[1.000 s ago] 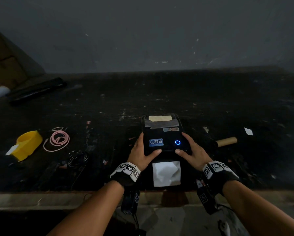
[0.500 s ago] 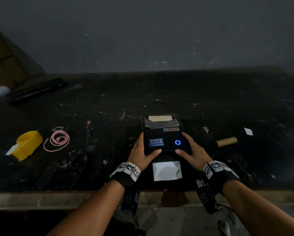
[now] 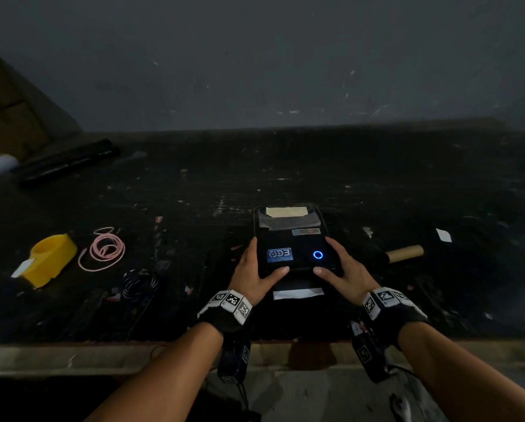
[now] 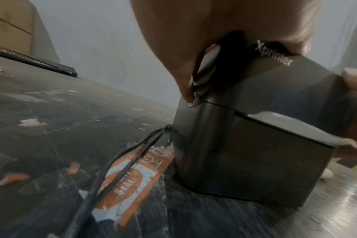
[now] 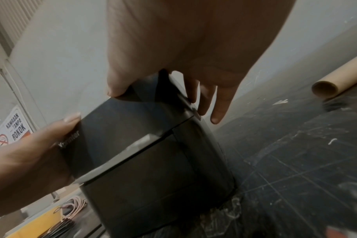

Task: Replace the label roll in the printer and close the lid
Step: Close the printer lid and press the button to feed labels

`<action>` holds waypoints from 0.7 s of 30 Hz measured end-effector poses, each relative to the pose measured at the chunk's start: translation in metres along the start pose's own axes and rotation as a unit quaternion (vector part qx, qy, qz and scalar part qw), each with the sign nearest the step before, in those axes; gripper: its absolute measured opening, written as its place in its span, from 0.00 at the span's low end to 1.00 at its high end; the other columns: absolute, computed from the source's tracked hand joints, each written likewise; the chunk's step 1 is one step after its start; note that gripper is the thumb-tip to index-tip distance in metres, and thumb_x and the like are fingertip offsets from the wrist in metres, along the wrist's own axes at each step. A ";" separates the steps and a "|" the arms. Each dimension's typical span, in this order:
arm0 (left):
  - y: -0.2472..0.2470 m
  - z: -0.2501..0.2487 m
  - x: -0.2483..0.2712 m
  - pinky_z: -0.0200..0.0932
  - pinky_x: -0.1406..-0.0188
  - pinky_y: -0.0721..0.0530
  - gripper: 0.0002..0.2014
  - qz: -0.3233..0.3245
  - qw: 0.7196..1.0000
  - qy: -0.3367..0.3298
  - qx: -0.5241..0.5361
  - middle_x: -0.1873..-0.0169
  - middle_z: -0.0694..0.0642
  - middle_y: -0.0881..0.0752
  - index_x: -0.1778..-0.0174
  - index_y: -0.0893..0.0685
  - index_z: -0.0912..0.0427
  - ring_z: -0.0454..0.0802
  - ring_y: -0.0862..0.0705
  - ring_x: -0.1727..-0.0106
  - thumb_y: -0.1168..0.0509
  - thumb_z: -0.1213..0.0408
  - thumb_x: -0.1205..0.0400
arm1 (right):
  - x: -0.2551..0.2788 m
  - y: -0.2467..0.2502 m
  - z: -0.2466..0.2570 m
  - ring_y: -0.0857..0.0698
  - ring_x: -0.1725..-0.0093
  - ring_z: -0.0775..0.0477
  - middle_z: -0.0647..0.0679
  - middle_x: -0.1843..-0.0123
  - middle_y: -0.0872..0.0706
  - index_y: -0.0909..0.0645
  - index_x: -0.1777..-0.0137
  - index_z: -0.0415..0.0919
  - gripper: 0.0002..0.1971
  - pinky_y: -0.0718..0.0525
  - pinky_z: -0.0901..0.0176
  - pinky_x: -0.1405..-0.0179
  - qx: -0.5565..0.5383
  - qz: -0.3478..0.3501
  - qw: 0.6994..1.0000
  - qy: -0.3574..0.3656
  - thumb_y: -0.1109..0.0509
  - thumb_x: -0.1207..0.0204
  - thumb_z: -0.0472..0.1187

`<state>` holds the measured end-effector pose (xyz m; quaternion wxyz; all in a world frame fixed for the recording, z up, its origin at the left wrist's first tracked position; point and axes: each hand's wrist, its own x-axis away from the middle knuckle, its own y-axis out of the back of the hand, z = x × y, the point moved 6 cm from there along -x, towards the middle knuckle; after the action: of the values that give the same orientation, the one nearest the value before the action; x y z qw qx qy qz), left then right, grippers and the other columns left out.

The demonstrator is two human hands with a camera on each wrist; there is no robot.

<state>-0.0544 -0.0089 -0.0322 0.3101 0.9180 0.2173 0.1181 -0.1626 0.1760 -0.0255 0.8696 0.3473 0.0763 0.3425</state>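
The black label printer [image 3: 294, 239] stands near the table's front edge, a blue ring light on its lid. My left hand [image 3: 255, 275] grips the lid's left front corner, thumb on top, fingers down the side at the latch. My right hand [image 3: 346, 275] holds the right front corner the same way. In the wrist views the lid [image 4: 285, 83] lies down on the body [image 5: 163, 185]. A white label strip [image 3: 297, 293] pokes from the front slot. A bare cardboard core [image 3: 404, 253] lies to the printer's right. The roll inside is hidden.
A yellow tape dispenser [image 3: 51, 257], a coiled pink cable [image 3: 103, 251] and a black cable bundle [image 3: 139, 284] lie at the left. A long black roll [image 3: 66, 159] sits far left. The printer's cords [image 4: 122, 157] trail off to its left. The table's front edge [image 3: 103, 354] is close below my wrists.
The white label showing in front of the printer has shrunk from a large square to a narrow strip. Both hands stay on the lid's front corners.
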 end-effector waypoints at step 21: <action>-0.002 0.008 -0.005 0.59 0.23 0.31 0.52 0.020 1.000 0.006 0.000 0.19 0.55 0.38 0.19 0.52 0.44 0.54 0.34 0.21 0.32 0.34 0.35 | 0.003 0.001 0.005 0.27 0.28 0.43 0.42 0.22 0.32 0.54 0.21 0.56 0.41 0.29 0.51 0.28 0.016 0.028 0.999 -0.016 0.34 0.28 0.60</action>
<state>-0.0563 -0.0135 -0.0402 0.3063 0.9213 0.2012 0.1299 -0.1590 0.1761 -0.0208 0.8552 0.3691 0.0582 0.3593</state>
